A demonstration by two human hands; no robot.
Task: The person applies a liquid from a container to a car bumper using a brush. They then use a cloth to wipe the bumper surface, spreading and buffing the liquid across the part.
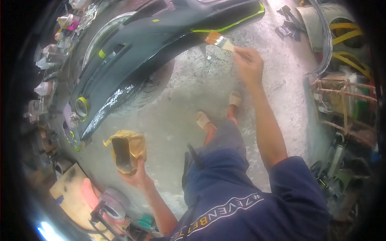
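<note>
Dark blue cloth of the person's shirt filled the bottom of the head view, with grey shorts and two feet in pale sandals on the rough concrete floor below.

From there the left hand reached out low and to the left, its fingers closed around a small yellowish, paint-stained container with a dark open mouth, held just above the floor.

Further up, the right hand was stretched forward at the end of a bare arm, clamped on the pale handle of a flat paintbrush with orange bristles. Those bristles touched the edge of a long, glossy black moulded car body panel, edged with yellow-green masking tape, which arched across the top left of the view and rested on a tyre.

Along the left rim stood a row of bottles and jars. On the right, well apart, sat a rusty metal rack.
</note>
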